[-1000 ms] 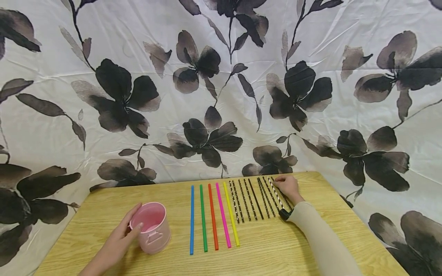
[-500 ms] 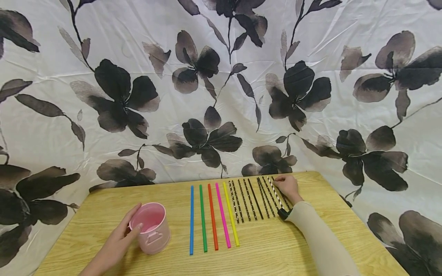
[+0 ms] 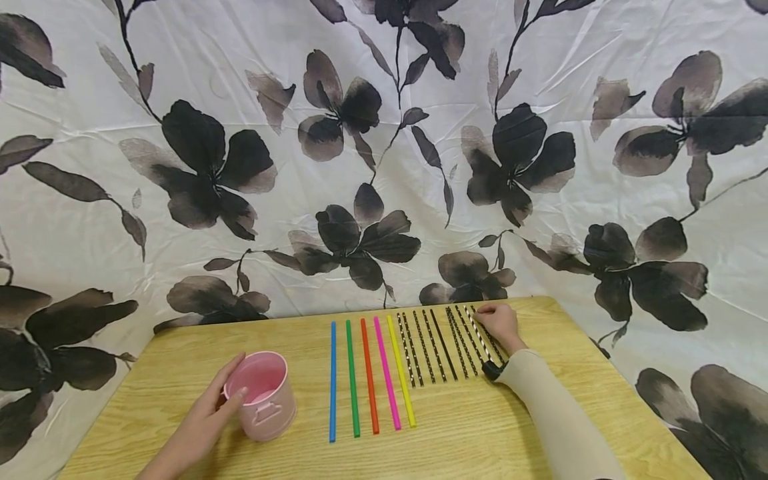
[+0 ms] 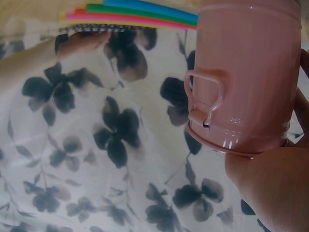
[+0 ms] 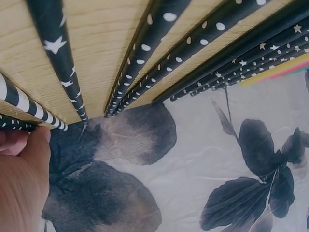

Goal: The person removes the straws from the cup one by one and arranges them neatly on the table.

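Observation:
My left hand (image 3: 204, 420) holds a small pink metal pail (image 3: 268, 415) at its rim, thumb over the near edge and fingers round the far side. The pail stands upright at the table's left, its mouth facing up; a small wire handle (image 4: 207, 92) shows on its side in the left wrist view. Over at the far right, my right hand (image 3: 503, 327) pinches the far end of the rightmost straw, black with white dots (image 5: 15, 123), between thumb and fingers. Just left of it lies a black-and-white striped straw (image 5: 30, 105). The fingers partly hide the pinched straw's tip.
Thicker plain straws in blue (image 3: 333, 383), green (image 3: 352, 380), red (image 3: 369, 377), pink (image 3: 387, 373) and yellow (image 3: 402, 373) lie in a row on the wooden table (image 3: 468, 433). Several black patterned straws (image 3: 443, 343) lie right of them. A floral cloth (image 3: 360, 173) hangs behind.

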A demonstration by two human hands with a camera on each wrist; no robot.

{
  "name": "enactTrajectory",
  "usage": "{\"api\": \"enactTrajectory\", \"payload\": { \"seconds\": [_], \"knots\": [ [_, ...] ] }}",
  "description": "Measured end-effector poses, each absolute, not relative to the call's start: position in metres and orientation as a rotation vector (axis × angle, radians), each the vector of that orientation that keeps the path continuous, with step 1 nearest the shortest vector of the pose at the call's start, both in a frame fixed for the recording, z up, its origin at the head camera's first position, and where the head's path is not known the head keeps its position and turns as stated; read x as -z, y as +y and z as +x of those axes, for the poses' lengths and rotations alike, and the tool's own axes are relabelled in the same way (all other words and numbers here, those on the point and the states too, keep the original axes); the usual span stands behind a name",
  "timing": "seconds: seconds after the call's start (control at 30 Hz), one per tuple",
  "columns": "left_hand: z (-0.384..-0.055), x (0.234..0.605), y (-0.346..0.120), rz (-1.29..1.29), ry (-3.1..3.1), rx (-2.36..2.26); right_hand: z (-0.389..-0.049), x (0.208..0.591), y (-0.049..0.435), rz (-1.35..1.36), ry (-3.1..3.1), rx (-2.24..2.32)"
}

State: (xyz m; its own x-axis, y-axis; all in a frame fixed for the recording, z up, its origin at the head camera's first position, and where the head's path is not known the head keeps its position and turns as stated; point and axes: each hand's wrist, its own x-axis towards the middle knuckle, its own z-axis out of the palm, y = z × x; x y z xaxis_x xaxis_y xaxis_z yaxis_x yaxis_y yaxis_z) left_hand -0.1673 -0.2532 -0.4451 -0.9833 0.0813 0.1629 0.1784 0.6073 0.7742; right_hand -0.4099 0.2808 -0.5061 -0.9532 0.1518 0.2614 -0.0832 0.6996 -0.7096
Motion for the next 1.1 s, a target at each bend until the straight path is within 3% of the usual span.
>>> {"api": "enactTrajectory", "payload": {
  "seconds": [0.47, 0.67, 0.97, 1.1],
  "knots": [
    [-0.170, 0.447, -0.260, -0.318, -2.574, 1.243, -0.410, 0.490, 0.281, -0.116, -2.501, -1.279],
    [-0.171, 0.445, -0.273, -0.302, -2.543, 1.155, -0.402, 0.457, 0.277, 0.054, -2.478, -1.382],
    [-0.181, 0.429, -0.310, -0.258, -2.607, 0.989, -0.384, 0.404, 0.278, 0.270, -2.523, -1.061],
    [-0.179, 0.417, -0.333, -0.204, -2.745, 0.710, -0.370, 0.389, 0.283, 0.380, -2.529, -0.932]
  ]
}}
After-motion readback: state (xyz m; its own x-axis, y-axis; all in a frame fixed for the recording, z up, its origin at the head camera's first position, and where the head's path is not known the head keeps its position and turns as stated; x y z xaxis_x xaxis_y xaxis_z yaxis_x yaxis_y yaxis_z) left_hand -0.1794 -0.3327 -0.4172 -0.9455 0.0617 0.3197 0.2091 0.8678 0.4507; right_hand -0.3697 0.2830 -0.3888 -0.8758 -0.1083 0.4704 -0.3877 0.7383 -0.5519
